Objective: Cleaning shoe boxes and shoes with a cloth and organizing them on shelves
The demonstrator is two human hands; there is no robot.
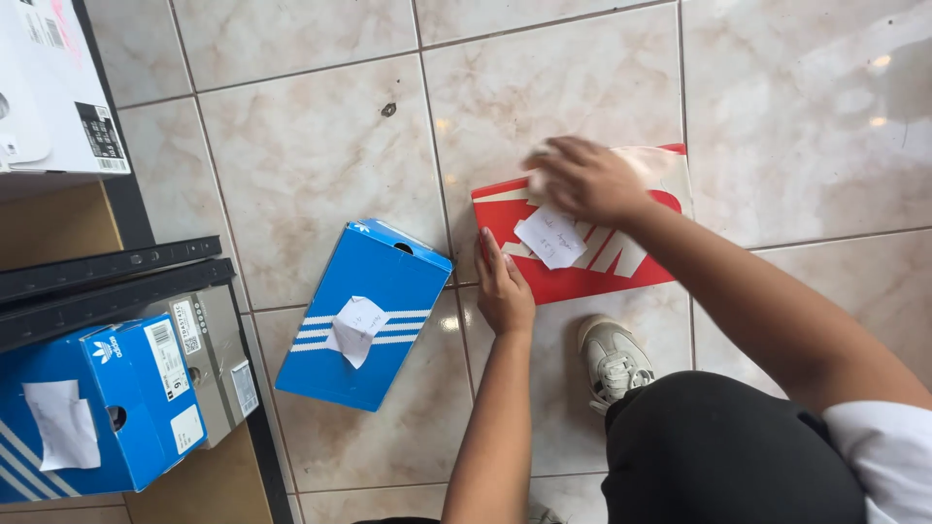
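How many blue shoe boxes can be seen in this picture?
2. One blue box lies on the tiled floor, left of the left hand. Another blue box sits on the shelf at lower left. Others may be hidden.

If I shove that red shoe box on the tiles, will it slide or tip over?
The red shoe box lies flat and low on glossy floor tiles, so it would probably slide, not tip. It looks like stiff cardboard, likely keeping its shape. The left hand rests at its edge and the right hand on top, probably steadying it.

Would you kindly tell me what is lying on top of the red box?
On the red box lie a white paper slip and the right hand. The hand hides part of the lid; the contents cannot be seen.
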